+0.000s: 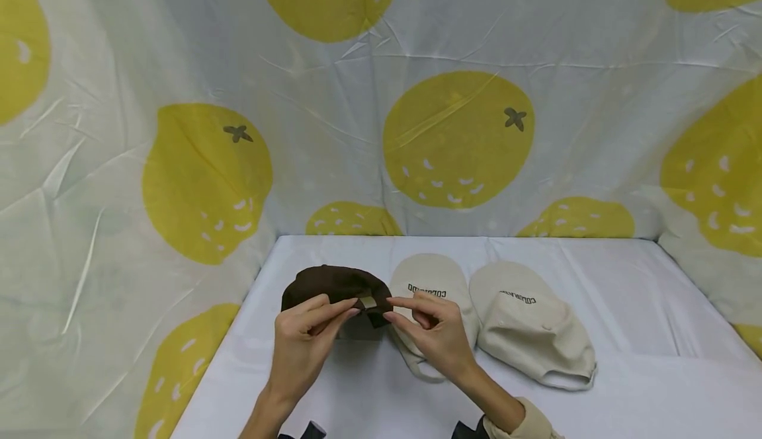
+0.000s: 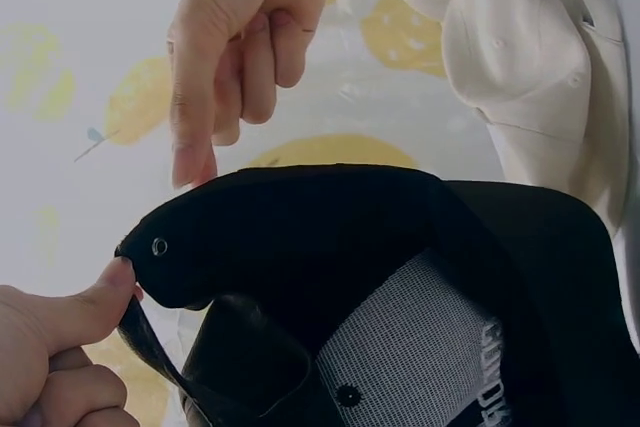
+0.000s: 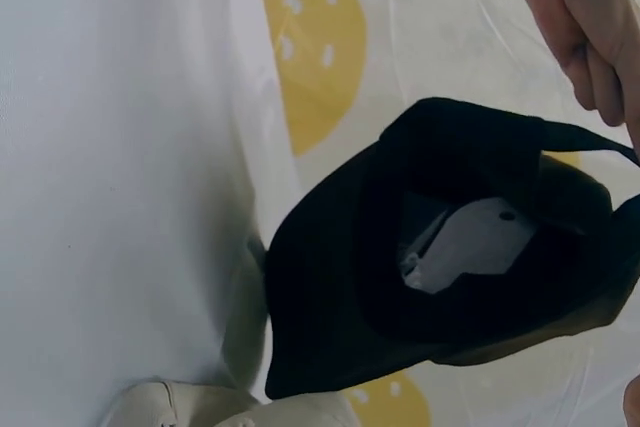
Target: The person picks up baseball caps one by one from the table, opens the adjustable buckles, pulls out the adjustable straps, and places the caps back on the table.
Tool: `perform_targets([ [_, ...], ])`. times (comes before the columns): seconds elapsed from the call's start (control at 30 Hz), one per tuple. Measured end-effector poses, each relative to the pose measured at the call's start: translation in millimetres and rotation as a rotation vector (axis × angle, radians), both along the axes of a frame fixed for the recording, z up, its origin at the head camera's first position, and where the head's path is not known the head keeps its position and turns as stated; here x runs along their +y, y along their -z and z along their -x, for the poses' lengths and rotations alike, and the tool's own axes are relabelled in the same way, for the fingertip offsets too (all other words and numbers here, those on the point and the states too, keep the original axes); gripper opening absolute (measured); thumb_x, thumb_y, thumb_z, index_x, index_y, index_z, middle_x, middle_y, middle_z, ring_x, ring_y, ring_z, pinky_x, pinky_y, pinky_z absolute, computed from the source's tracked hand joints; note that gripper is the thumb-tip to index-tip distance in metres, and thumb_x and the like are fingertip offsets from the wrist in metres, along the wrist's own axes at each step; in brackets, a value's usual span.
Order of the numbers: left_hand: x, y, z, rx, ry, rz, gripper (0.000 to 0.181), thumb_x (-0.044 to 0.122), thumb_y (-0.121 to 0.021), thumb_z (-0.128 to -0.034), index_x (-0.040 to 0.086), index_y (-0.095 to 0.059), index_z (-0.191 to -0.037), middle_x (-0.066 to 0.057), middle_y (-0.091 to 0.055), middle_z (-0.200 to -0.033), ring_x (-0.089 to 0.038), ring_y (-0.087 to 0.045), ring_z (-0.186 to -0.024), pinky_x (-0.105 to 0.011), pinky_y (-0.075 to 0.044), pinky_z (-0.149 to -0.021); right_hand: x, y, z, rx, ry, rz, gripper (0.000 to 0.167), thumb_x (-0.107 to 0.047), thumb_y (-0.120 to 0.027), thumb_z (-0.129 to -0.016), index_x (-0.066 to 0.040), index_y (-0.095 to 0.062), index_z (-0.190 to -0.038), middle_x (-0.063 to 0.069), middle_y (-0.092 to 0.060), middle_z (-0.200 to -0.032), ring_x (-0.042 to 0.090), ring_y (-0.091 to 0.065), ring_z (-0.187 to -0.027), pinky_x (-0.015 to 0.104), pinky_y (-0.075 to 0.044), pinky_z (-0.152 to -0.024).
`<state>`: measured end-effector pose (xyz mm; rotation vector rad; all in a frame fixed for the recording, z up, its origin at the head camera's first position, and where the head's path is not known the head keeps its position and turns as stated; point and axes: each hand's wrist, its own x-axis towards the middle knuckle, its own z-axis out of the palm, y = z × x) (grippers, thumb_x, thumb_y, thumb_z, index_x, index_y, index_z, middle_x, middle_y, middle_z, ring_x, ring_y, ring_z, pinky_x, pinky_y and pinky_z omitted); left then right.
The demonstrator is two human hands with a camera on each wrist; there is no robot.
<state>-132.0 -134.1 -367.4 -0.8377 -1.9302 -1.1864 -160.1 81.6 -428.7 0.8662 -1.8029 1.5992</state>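
Note:
A dark brown baseball cap (image 1: 324, 285) is held up above the table's left part, its opening and back strap toward me. My left hand (image 1: 303, 336) pinches the cap's back edge by the strap between thumb and forefinger. Across the back opening, my right hand (image 1: 434, 333) pinches the other side of the edge. In the left wrist view, a small metal eyelet (image 2: 160, 246) shows near my left thumb, and pale mesh lining (image 2: 400, 347) lies inside the crown. The right wrist view looks into the cap (image 3: 330, 277); only a sliver of my right hand shows there.
Two cream caps with dark lettering lie on the white-covered table: one cap (image 1: 431, 270) behind my right hand, the other cap (image 1: 530, 320) farther right. A lemon-print cloth (image 1: 333, 128) hangs behind and at the sides of the table.

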Motion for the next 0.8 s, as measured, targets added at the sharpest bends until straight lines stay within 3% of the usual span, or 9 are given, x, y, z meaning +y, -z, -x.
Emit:
perform_targets([
  [0.07,1.4,-2.3,0.6,0.001,0.001,-0.003,0.013,0.0,-0.084,-0.0817,-0.003,-0.082,-0.094,0.004,-0.038,-0.055,0.0,-0.026,-0.053,-0.013,-0.024,-0.047,-1.4,0.9,-0.4,0.016,0.002,0.014,0.026,0.002,-0.085,-0.08,-0.003,-0.082,-0.106,-0.005,-0.036,-0.06,-0.002,-0.028,-0.057,0.014,-0.027,-0.049],
  [0.2,4.5,-5.8,1.7,-0.007,0.004,-0.01,0.027,-0.016,-0.085,-0.0709,-0.003,-0.082,-0.095,0.004,-0.039,-0.055,0.0,-0.027,-0.053,-0.013,-0.024,-0.047,-4.0,1.7,0.0,0.071,0.022,0.042,0.029,0.005,-0.086,-0.078,-0.001,-0.081,-0.106,-0.005,-0.036,-0.06,-0.001,-0.029,-0.056,0.014,-0.027,-0.049],
  [0.4,6.6,-7.4,3.0,-0.009,-0.004,-0.015,0.028,-0.017,-0.084,-0.0701,-0.003,-0.082,-0.094,0.004,-0.039,-0.054,0.0,-0.026,-0.053,-0.014,-0.023,-0.047,-2.5,-3.2,2.9,0.122,0.04,0.065,0.033,0.007,-0.086,-0.075,0.0,-0.081,-0.107,-0.004,-0.034,-0.06,0.001,-0.028,-0.056,0.014,-0.026,-0.049],
  [0.7,8.8,-8.6,5.1,-0.005,-0.001,-0.029,0.024,-0.016,-0.084,-0.0726,-0.003,-0.082,-0.093,0.004,-0.038,-0.054,0.0,-0.025,-0.053,-0.014,-0.023,-0.047,-1.9,-2.1,4.6,0.037,0.027,0.029,0.033,0.003,-0.087,-0.077,-0.003,-0.081,-0.109,-0.004,-0.035,-0.061,-0.004,-0.028,-0.059,0.014,-0.025,-0.049],
  [0.8,10.0,-8.9,5.9,-0.005,0.012,-0.038,0.025,-0.018,-0.083,-0.0723,-0.004,-0.082,-0.094,0.004,-0.038,-0.054,-0.001,-0.025,-0.052,-0.015,-0.023,-0.046,-2.9,-0.8,5.3,0.047,0.041,0.042,0.029,0.005,-0.086,-0.078,-0.001,-0.082,-0.106,-0.005,-0.036,-0.061,-0.004,-0.028,-0.058,0.014,-0.024,-0.048],
])
